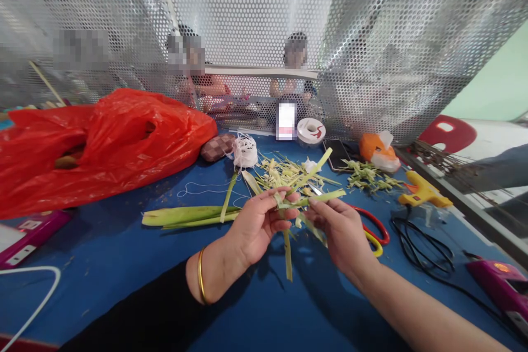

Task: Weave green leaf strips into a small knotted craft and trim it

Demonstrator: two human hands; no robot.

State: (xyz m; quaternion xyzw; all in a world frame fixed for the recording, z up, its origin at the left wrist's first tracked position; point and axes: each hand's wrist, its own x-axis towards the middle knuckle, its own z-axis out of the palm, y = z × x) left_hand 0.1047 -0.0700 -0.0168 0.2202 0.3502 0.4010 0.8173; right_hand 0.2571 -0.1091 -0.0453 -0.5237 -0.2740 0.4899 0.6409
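Observation:
My left hand [259, 225], with a gold bangle at the wrist, pinches a small folded piece of pale green leaf [282, 202] between thumb and fingers. Just to its right, my right hand [340, 231] grips a green leaf strip [330, 196] whose end points right. A narrow strip [287, 258] hangs below the fingers. Long green stalks [181, 216] lie left of my hands. Behind the hands is a pile of leaf scraps [276, 171]. Scissors with red and yellow handles [381, 231] lie partly hidden behind my right hand.
A red plastic bag [124, 143] covers the back left. White string [245, 151], a ribbon spool [311, 131] and a phone [337, 154] stand or lie behind. At right are a yellow glue gun [424, 190], its black cord and a purple power strip [499, 286]. People sit beyond the perforated screen.

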